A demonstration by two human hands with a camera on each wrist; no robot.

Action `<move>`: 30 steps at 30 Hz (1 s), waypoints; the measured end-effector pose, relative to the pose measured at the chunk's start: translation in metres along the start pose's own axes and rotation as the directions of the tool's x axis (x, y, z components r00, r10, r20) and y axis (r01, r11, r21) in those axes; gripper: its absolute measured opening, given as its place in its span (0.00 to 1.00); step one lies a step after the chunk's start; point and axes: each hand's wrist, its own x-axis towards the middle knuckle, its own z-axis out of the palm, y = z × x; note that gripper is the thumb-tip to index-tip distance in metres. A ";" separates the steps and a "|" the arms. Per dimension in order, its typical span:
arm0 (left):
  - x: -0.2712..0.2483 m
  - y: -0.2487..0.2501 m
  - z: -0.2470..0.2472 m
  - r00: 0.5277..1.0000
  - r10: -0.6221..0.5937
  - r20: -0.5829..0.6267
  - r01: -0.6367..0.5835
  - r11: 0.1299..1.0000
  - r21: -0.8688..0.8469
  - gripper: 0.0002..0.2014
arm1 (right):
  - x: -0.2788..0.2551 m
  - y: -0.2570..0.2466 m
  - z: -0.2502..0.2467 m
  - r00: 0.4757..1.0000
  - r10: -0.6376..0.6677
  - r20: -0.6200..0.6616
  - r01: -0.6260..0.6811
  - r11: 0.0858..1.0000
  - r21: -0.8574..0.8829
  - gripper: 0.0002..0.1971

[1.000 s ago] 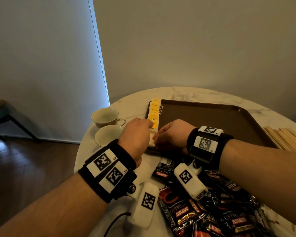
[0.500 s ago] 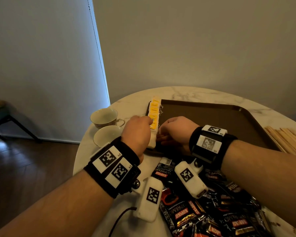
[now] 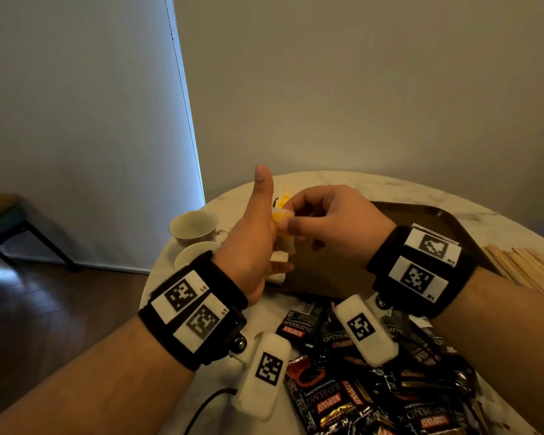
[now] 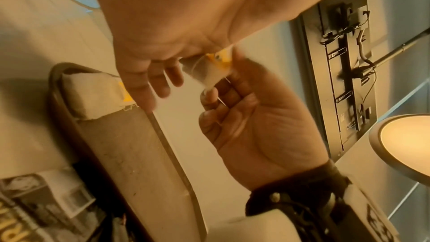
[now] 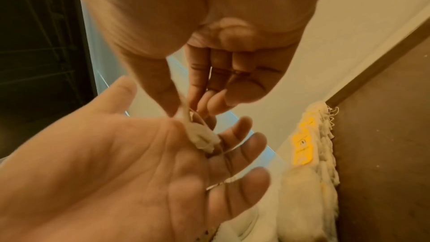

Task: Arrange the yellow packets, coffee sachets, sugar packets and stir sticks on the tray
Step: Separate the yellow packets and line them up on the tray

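Where dim grey walls meet, round marble table, brown tray.

Two hands, left and right, are raised, with one yellow packet between them. Two cups stand left of the left hand. One tray lies beyond the right hand. The coffee sachets below the wrists and the stir sticks right of the right hand are too many to count.
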 end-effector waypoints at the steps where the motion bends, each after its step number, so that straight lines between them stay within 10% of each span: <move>1: 0.000 -0.001 -0.002 0.999 -0.016 0.052 0.016 1.000 0.015 0.48 | 0.000 0.001 -0.001 1.000 0.006 0.000 -0.006 1.000 -0.002 0.06; 3: -0.001 -0.005 -0.006 0.995 -0.032 0.091 0.029 0.999 0.028 0.46 | 0.000 0.004 -0.004 1.000 0.016 -0.020 -0.016 1.000 0.014 0.03; 8: -0.002 -0.015 -0.007 0.980 0.174 -0.092 -0.154 0.968 0.200 0.02 | 0.001 0.010 -0.012 0.999 -0.015 -0.048 0.020 0.995 0.101 0.04; 20: -0.003 0.001 -0.018 0.891 0.309 -0.331 -0.309 0.950 0.055 0.20 | 0.005 0.001 -0.014 0.988 0.021 -0.154 0.040 0.924 0.379 0.01; 30: -0.005 0.010 -0.015 0.861 0.412 -0.298 -0.304 0.887 0.348 0.07 | -0.002 -0.002 -0.006 0.992 0.070 -0.103 -0.016 0.890 0.456 0.09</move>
